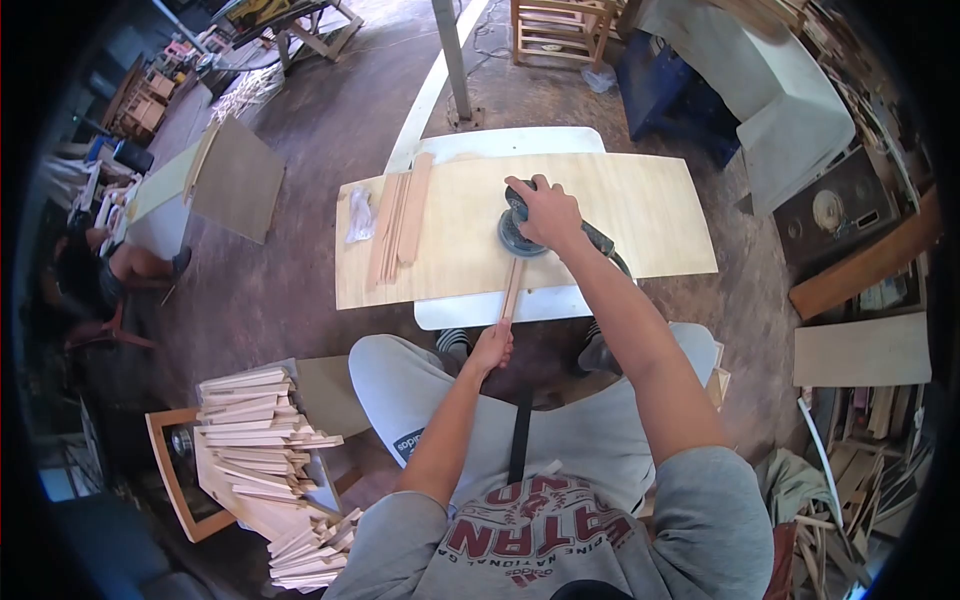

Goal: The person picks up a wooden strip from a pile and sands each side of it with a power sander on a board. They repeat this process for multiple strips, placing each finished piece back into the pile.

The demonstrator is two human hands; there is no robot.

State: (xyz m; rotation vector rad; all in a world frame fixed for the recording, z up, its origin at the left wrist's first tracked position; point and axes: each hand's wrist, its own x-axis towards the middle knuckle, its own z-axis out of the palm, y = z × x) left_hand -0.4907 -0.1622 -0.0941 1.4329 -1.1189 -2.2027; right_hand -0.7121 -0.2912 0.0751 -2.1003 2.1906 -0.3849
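Observation:
My right hand (552, 212) is wrapped round the top of a dark round sander (518, 234), which rests on a narrow wooden strip (512, 285) over the plywood board (640, 220). The near end of that strip is in my closed left hand (492, 347), just off the board's front edge. The strip's far end is hidden under the sander. Left of the sander, several reddish wooden strips (400, 225) lie side by side on the board, and a clear plastic bag (360, 214) lies beside them.
A white tabletop (470, 314) shows under the board. At the lower left is a large pile of cut wooden strips (255, 430). A seated person (140, 264) is at the far left. A metal post (452, 60) stands beyond the board, near a wooden rack (560, 30).

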